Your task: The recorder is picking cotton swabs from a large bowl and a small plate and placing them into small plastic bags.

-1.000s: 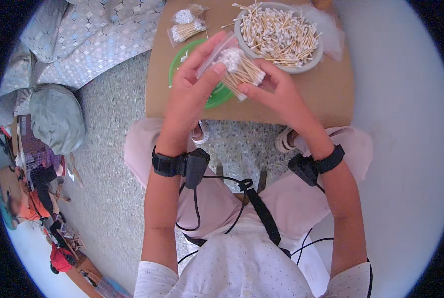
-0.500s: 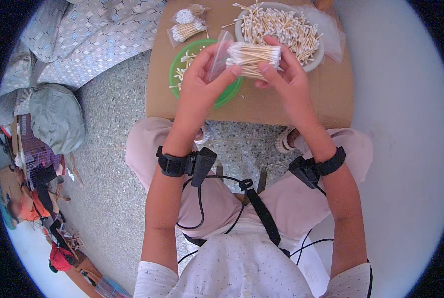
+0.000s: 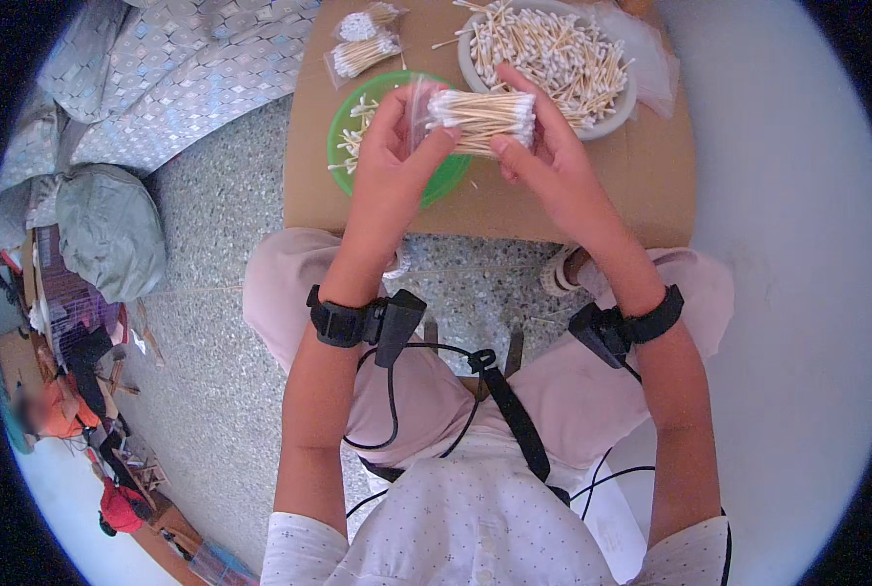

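Above the brown worktop (image 3: pixel 641 186), your left hand (image 3: pixel 392 156) and right hand (image 3: pixel 543 161) share one bundle of cotton swabs (image 3: pixel 480 117); each grip is closed on it. A clear plastic bag (image 3: pixel 418 98) sits at the bundle's left end. Beneath lies a green plate (image 3: pixel 343 146); just behind stands a grey bowl of swabs (image 3: pixel 553 54).

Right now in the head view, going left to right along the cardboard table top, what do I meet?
Green plate with a few swabs, left hand, bundle of cotton swabs held in a clear bag, right hand, grey bowl heaped with swabs.
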### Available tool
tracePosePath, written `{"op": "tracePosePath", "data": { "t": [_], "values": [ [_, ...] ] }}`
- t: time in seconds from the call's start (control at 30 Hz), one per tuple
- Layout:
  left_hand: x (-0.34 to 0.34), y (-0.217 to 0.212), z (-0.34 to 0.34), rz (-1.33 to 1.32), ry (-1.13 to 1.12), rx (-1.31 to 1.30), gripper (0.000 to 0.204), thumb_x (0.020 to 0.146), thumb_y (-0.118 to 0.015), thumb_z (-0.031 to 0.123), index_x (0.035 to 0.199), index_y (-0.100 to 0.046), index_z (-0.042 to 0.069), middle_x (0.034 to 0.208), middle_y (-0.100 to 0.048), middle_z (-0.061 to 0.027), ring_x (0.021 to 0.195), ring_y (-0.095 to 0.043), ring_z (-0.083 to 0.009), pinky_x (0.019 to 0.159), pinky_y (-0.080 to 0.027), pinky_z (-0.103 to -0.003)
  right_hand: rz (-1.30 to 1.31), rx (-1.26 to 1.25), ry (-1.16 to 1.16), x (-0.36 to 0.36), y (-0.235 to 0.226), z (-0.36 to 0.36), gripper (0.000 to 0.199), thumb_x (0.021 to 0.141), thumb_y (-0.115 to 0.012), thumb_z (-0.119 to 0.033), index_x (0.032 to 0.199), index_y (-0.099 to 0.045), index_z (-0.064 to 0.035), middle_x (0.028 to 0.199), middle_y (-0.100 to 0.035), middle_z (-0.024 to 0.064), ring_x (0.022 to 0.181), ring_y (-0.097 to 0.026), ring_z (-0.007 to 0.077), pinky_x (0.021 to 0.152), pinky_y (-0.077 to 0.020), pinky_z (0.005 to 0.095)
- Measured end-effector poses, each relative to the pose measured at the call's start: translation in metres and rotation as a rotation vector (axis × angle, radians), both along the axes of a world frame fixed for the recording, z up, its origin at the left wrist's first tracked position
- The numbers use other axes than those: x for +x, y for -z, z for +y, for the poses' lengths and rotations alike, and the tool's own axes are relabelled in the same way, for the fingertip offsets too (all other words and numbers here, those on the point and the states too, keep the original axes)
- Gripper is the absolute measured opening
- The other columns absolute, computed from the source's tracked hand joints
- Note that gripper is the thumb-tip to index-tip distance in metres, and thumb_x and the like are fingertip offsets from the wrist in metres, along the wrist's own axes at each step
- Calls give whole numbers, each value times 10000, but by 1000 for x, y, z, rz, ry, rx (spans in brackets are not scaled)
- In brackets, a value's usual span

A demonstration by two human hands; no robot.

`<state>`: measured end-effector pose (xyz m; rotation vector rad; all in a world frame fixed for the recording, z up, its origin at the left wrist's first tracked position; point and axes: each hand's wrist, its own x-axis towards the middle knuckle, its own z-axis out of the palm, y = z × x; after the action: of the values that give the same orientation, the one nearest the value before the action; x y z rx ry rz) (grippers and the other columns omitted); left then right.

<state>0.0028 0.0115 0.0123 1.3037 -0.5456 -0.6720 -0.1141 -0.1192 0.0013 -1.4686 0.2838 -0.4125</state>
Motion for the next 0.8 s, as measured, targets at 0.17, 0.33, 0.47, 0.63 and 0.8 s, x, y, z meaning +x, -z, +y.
{"op": "tracePosePath", "data": {
  "t": [0.17,0.33,0.47,0.63,0.8],
  "values": [
    [1,2,5,-1,58,-12,350,848,-588,-10,1196,-560,6,1152,-603,-58,1053,-574,-133,944,-437,-272,67,49,-56,-2,-2,3,567,923,-579,-75,1446,-359,-86,1243,-527,55,1023,-547,109,844,-482,238],
    [-2,-2,2,-53,63,-22,405,841,-594,-28,1242,-549,6,1156,-612,-62,1075,-576,-143,963,-433,-279,109,296,-5,-2,-3,6,513,939,-547,-130,1427,-394,-92,1144,-587,48,806,-575,107,746,-504,275],
    [-2,-2,2,-75,123,-96,469,849,-621,-20,1307,-520,-2,1219,-599,-74,1124,-562,-152,994,-419,-289,49,278,16,-4,3,-1,438,926,-572,-136,1349,-472,-91,1125,-617,69,787,-618,118,661,-539,245],
    [-5,-2,2,-127,102,-66,486,885,-651,66,1342,-501,-7,1251,-588,-77,1126,-556,-144,990,-418,-285,115,226,65,-8,-1,-4,391,943,-581,-177,1311,-503,-71,1109,-625,56,713,-611,115,619,-528,245],
    [-3,0,2,-49,27,-14,389,942,-621,179,1278,-572,-11,1159,-633,-56,1033,-576,-102,916,-444,-253,53,164,90,-6,-6,4,391,933,-623,-201,1276,-518,-44,1087,-628,48,801,-614,113,688,-528,252]
  ]
}}
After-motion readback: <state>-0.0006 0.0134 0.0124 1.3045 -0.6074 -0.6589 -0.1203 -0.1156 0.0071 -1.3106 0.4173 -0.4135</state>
